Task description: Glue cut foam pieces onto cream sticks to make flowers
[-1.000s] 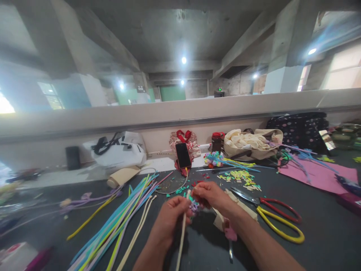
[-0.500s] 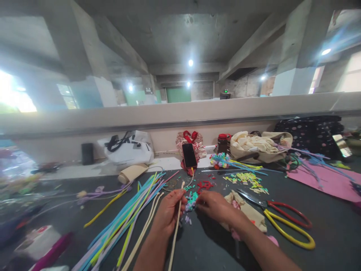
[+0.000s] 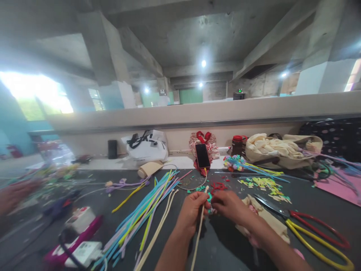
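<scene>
My left hand [image 3: 194, 209] pinches a long cream stem [image 3: 199, 233] near its upper end, and the stem hangs down toward the bottom edge. Close on its right, my right hand [image 3: 228, 205] has its fingers bent together over the small teal pieces [image 3: 210, 197]; whatever its fingertips hold is hidden. Red pieces [image 3: 219, 186] lie just beyond the hands. Yellow and green pieces [image 3: 265, 185] are scattered farther right. Left of my left hand lies a bundle of blue, yellow and lilac stems [image 3: 141, 214], with loose cream stems [image 3: 160, 222] beside it.
Scissors [image 3: 290, 214] with red and yellow handles lie at right, near a beige cloth [image 3: 270, 222]. A phone [image 3: 202, 156] leans behind the hands. A power strip [image 3: 81, 241] is at lower left. Another person's hand [image 3: 19, 194] shows blurred at far left.
The view has turned left, so things appear farther right. Both hands keep about the same place over the pieces. Another person's hand has come into view at far left.
</scene>
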The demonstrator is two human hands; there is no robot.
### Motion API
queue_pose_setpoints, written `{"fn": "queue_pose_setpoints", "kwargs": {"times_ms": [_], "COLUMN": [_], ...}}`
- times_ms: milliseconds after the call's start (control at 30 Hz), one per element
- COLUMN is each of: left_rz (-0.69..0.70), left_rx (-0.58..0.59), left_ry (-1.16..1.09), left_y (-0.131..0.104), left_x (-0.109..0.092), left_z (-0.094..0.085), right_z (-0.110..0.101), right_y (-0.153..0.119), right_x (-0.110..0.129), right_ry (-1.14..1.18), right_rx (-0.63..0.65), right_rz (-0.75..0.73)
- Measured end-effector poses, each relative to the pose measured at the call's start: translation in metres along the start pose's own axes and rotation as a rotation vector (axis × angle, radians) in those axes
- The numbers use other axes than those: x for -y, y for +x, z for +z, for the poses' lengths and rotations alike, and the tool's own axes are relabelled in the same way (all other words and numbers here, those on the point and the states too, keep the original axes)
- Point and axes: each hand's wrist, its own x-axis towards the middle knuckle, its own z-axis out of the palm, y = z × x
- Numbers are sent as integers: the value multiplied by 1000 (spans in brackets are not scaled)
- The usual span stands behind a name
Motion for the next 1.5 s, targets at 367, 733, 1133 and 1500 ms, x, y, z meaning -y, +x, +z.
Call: {"fn": "queue_pose_setpoints", "kwargs": {"times_ms": [367, 733, 1133, 1500], "left_rz": [-152, -11, -81, 15], "left_rx": [126, 112, 143, 87], "left_ry": [241, 312, 289, 247], "left_y": [-2, -5, -4, -11], "left_x": [14, 2, 10, 6], "left_z": [9, 12, 18, 18], "right_z": [-73, -58, -77, -43], "right_y": [-51, -141, -105, -46], "right_x": [-20, -43, -19, -21], "right_ry": [145, -86, 4, -375], "right_rx": [-241, -81, -283, 99], "right_rz": [265, 311, 164, 140]}}
